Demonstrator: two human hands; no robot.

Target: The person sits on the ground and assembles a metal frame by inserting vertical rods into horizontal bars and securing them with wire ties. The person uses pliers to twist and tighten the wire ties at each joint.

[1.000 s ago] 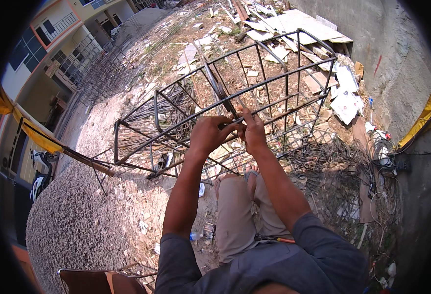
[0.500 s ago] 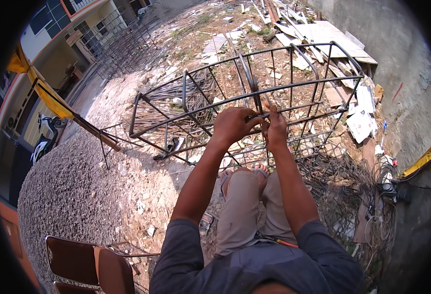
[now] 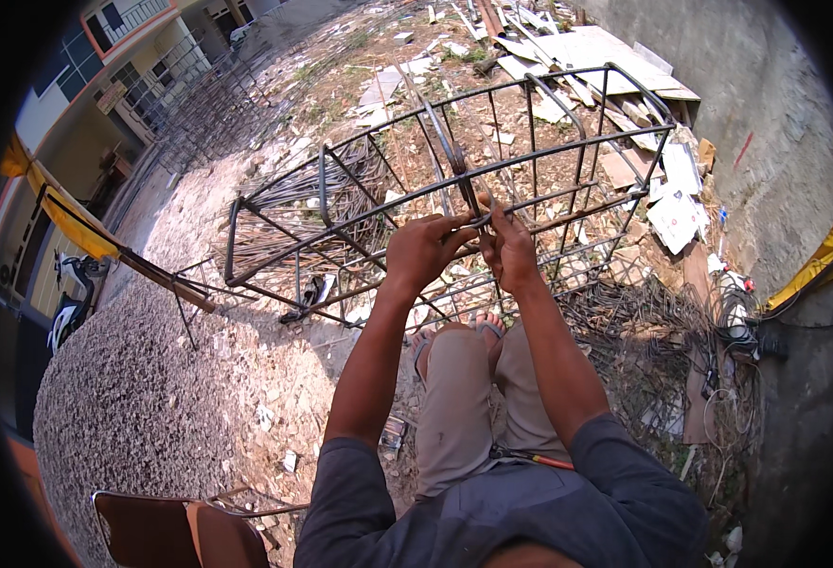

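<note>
Forearms (image 3: pixel 377 364) stretched forward, converging, left hand (image 3: pixel 421 250) and right hand (image 3: pixel 512 250) side by side, fingers curled at rebar cage's (image 3: pixel 460 168) near side, mid-length, over littered ground (image 3: pixel 289 388), exact hold can't tell.

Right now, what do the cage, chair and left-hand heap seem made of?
Cage: probably steel; dark, thin rigid bars, some brownish. Heap: gravel; loose, matte grey grains. Chair: brown panels, perhaps vinyl, faintly glossy; the pale, shiny rim suggests metal.

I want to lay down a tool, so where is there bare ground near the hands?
Mostly open: the pale ground between the gravel heap and the left forearm, with small scraps. Crowded: tangled wire right of the legs; rods seen through the rebar cage.
</note>
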